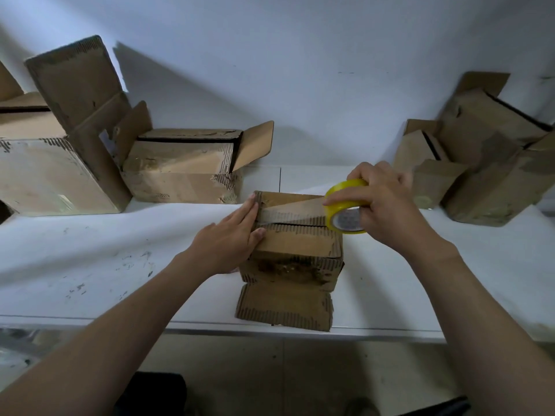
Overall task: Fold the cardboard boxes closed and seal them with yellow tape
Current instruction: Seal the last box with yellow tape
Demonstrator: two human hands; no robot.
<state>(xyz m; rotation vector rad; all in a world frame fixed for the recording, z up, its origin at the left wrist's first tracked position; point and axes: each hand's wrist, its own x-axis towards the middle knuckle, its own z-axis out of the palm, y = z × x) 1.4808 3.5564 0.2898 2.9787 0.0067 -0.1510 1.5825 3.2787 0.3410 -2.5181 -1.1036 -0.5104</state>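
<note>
Midway on the front box [297, 244] at the bench [90, 250] edge: pins the strip [291, 210] down with flat left hand [231, 235], grips the roll [345, 211] in right hand [387, 205], leaves open boxes [180, 169] behind untaped.

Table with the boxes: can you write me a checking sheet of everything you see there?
Surface: white table, scuffed with dark marks.
Job's things: small box, flaps folded shut; tape strip stretched over its top to the yellow tape roll; left open boxes and right open boxes wait.
Clutter: nothing seen.
Grippers: left hand presses flat on the small box's left edge; right hand grips the roll.
Cables: nothing seen.
Surroundings: white wall behind; floor below.
</note>
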